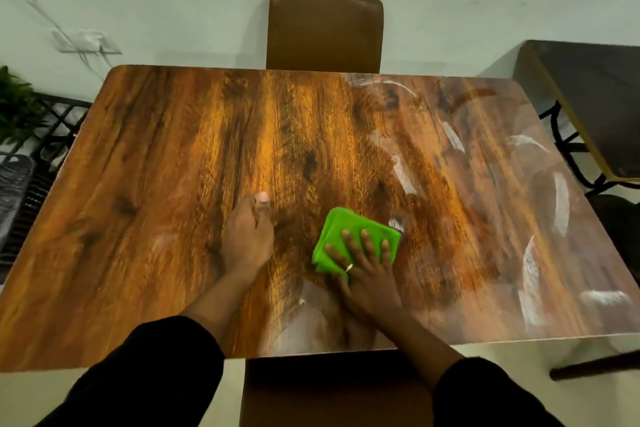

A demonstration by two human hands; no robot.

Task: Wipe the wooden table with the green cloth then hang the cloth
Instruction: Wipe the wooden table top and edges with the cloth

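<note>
The wooden table (145, 184) fills the middle of the head view, its right half streaked with wet smears. A folded green cloth (341, 230) lies flat on it, near the front centre. My right hand (367, 270) presses down on the cloth with fingers spread, covering its near right part. My left hand (247, 236) rests on the bare tabletop just left of the cloth, fingers curled under and thumb pointing forward, holding nothing.
A brown chair (325, 31) stands at the table's far side against the pale wall, and another brown seat (329, 392) sits below the near edge. A dark table (588, 97) stands at the right. A plant (17, 104) and black metal rack (52, 135) are at the left.
</note>
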